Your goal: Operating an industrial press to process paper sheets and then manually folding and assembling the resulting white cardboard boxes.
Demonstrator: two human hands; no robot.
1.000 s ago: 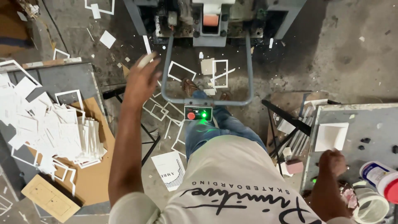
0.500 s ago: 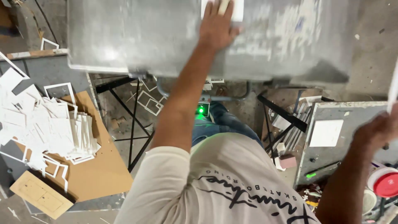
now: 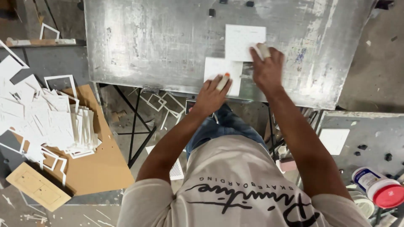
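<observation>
Left hand (image 3: 211, 96): lies flat, fingers spread, pressing the near white card (image 3: 219, 72), gripping nothing.
Right hand (image 3: 266, 69): fingers rest on the far white card (image 3: 243, 42), grasping nothing.
Cards: side by side, touching, on the grey metal plate (image 3: 160, 46).
Left: heap of white offcuts (image 3: 46, 120).

A scuffed grey metal table (image 3: 160, 46) on black legs stands over a littered concrete floor (image 3: 370, 80).

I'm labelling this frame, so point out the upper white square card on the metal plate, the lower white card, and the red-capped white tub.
Upper white square card (image 3: 242, 41): head view, bare centre.
Lower white card (image 3: 219, 69): head view, upper part.
Red-capped white tub (image 3: 388, 195): head view, red cap.
</observation>
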